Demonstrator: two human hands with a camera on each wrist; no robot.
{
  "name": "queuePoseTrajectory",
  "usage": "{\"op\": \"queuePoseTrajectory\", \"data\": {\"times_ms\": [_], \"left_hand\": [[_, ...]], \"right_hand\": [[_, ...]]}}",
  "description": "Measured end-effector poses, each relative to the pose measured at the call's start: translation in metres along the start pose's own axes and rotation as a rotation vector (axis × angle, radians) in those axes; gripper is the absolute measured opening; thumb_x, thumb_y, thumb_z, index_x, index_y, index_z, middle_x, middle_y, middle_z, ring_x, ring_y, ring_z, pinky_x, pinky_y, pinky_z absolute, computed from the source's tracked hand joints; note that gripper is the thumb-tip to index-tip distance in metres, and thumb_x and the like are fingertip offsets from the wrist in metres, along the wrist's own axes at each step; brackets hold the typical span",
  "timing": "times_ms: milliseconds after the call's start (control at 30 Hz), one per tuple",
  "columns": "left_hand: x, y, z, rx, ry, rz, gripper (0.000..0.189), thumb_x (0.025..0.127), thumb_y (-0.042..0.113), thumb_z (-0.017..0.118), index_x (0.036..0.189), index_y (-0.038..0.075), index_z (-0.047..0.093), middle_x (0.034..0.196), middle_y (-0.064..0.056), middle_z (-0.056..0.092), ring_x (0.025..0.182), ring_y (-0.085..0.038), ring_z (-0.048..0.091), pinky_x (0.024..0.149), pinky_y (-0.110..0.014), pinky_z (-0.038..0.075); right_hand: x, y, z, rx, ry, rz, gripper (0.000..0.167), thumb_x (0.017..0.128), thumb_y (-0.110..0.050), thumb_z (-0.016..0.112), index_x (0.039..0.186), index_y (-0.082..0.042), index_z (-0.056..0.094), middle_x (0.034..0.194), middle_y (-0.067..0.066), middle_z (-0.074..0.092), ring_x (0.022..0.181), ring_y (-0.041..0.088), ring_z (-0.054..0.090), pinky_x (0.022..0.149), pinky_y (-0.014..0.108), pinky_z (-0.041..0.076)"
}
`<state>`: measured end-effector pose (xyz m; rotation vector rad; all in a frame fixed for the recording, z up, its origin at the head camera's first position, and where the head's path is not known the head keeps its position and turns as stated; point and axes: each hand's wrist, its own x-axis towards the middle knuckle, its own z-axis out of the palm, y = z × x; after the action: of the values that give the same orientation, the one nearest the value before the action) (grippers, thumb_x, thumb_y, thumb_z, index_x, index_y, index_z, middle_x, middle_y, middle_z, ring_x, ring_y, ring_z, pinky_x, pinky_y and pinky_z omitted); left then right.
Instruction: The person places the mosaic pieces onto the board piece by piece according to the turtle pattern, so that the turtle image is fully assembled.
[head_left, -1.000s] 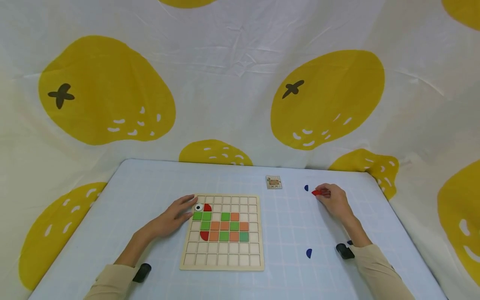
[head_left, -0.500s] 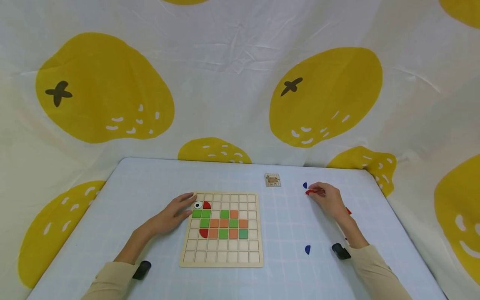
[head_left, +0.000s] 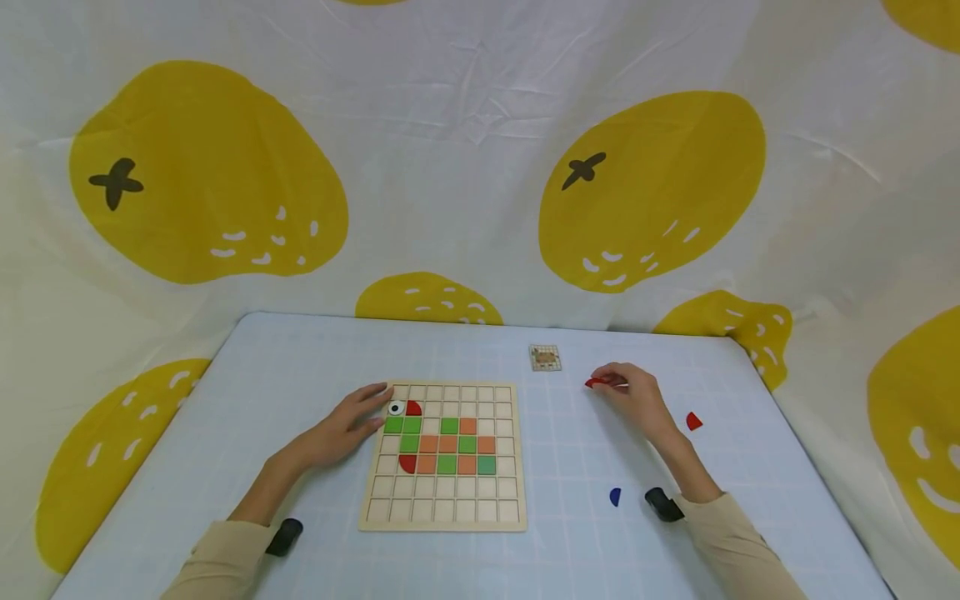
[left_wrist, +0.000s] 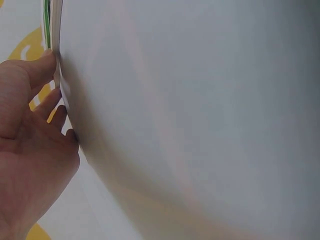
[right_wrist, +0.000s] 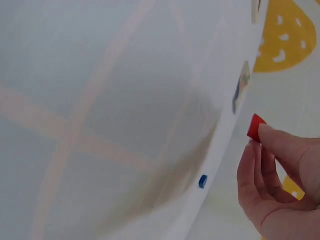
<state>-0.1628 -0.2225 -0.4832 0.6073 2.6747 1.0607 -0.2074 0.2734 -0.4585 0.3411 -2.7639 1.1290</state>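
My right hand (head_left: 633, 398) pinches a small red quarter-circle tile (head_left: 595, 382) between thumb and fingertips, raised over the table in the right wrist view. The wooden grid board (head_left: 443, 517) lies in front of me. On it are green, orange and teal squares, two red quarter-circle tiles and a round eye tile (head_left: 396, 407). With relaxed fingers, my left hand (head_left: 339, 429) touches the board's upper left edge. The left wrist view shows its thumb (left_wrist: 42, 70) against that edge.
Right of the board lie a dark blue half-circle tile (head_left: 615, 497) and another red quarter-circle tile (head_left: 693, 421). A small picture card (head_left: 545, 357) is behind the board to its right. Another blue tile (right_wrist: 203, 181) shows in the right wrist view.
My right hand has moved left with the red tile, toward the board. The other red tile, hidden earlier by my arm, is now visible. My left hand stays at the board.
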Motion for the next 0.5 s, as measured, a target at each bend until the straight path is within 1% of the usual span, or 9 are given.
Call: {"op": "queuePoseTrajectory", "data": {"times_ms": [33, 100, 233, 267, 367, 500], "left_hand": [[0.0, 0.0, 0.0, -0.001, 0.001, 0.0, 0.055, 0.107, 0.014, 0.056, 0.157, 0.002, 0.039, 0.163, -0.024, 0.028, 0.15, -0.049, 0.022, 0.117, -0.067, 0.024], [0.0, 0.001, 0.0, -0.005, 0.002, -0.001, 0.055, 0.107, 0.014, 0.056, 0.157, 0.002, 0.039, 0.163, -0.024, 0.028, 0.15, -0.049, 0.023, 0.117, -0.067, 0.024], [0.0, 0.001, 0.0, -0.007, 0.008, 0.005, 0.055, 0.106, 0.013, 0.057, 0.157, 0.001, 0.04, 0.163, -0.025, 0.029, 0.149, -0.05, 0.023, 0.116, -0.068, 0.024], [0.0, 0.001, 0.0, -0.006, 0.009, 0.006, 0.055, 0.106, 0.013, 0.057, 0.157, 0.001, 0.04, 0.163, -0.025, 0.029, 0.149, -0.05, 0.023, 0.116, -0.068, 0.024], [0.001, 0.0, 0.001, -0.001, 0.008, 0.008, 0.055, 0.106, 0.013, 0.057, 0.157, 0.002, 0.039, 0.163, -0.024, 0.029, 0.149, -0.05, 0.023, 0.117, -0.068, 0.024], [0.001, -0.001, 0.0, 0.0, 0.006, 0.006, 0.055, 0.106, 0.013, 0.057, 0.157, 0.003, 0.039, 0.163, -0.023, 0.029, 0.15, -0.048, 0.023, 0.117, -0.067, 0.024]], "right_hand": [[0.0, -0.003, 0.002, 0.009, -0.003, -0.006, 0.016, 0.093, 0.0, 0.075, 0.109, 0.001, 0.074, 0.105, 0.015, 0.073, 0.095, 0.03, 0.068, 0.086, 0.021, 0.056], [0.001, -0.01, 0.005, 0.031, -0.012, -0.01, 0.017, 0.093, 0.0, 0.074, 0.11, 0.001, 0.074, 0.105, 0.014, 0.073, 0.096, 0.029, 0.068, 0.087, 0.023, 0.057], [0.001, -0.022, 0.014, 0.069, -0.026, -0.032, 0.019, 0.092, 0.002, 0.074, 0.111, 0.002, 0.074, 0.106, 0.015, 0.073, 0.098, 0.031, 0.068, 0.09, 0.042, 0.059], [0.002, -0.024, 0.017, 0.074, -0.027, -0.04, 0.019, 0.092, 0.003, 0.074, 0.11, 0.002, 0.074, 0.106, 0.015, 0.073, 0.098, 0.032, 0.068, 0.09, 0.044, 0.058], [0.003, -0.031, 0.024, 0.068, -0.031, -0.057, 0.018, 0.091, 0.003, 0.075, 0.109, 0.002, 0.074, 0.107, 0.016, 0.073, 0.098, 0.032, 0.068, 0.089, 0.046, 0.059], [0.006, -0.038, 0.035, 0.083, -0.044, -0.07, 0.017, 0.091, 0.002, 0.075, 0.108, 0.002, 0.075, 0.109, 0.016, 0.072, 0.099, 0.031, 0.068, 0.087, 0.044, 0.06]]}}
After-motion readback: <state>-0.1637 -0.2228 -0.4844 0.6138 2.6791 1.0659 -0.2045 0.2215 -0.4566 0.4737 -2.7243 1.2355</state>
